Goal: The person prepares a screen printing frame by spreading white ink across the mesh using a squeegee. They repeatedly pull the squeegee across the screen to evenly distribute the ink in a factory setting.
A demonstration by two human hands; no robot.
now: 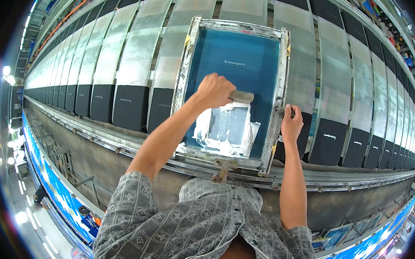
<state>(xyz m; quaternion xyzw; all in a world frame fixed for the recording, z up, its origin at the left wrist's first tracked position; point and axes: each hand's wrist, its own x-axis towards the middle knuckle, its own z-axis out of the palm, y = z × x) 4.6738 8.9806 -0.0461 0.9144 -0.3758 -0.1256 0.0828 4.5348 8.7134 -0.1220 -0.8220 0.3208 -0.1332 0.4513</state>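
A screen-printing frame (283,63) with a blue mesh (235,46) lies in front of me over one of the boards. My left hand (215,89) is closed round a squeegee (243,97), whose blade rests on the mesh at the upper edge of the white ink (250,132). The ink is smeared thickly around a greyish rectangular area in the lower half of the mesh. At the frame's right side, my right hand (292,124) pinches a small dark handle (291,113), partly hidden by the fingers.
Long boards stretch in a row to both sides, carrying black fabric pieces (131,107) at their near and far ends. A metal rail (308,181) runs along the table's near edge, with a clamp (222,170) below the frame. Blue-sided racks (64,183) stand behind at left.
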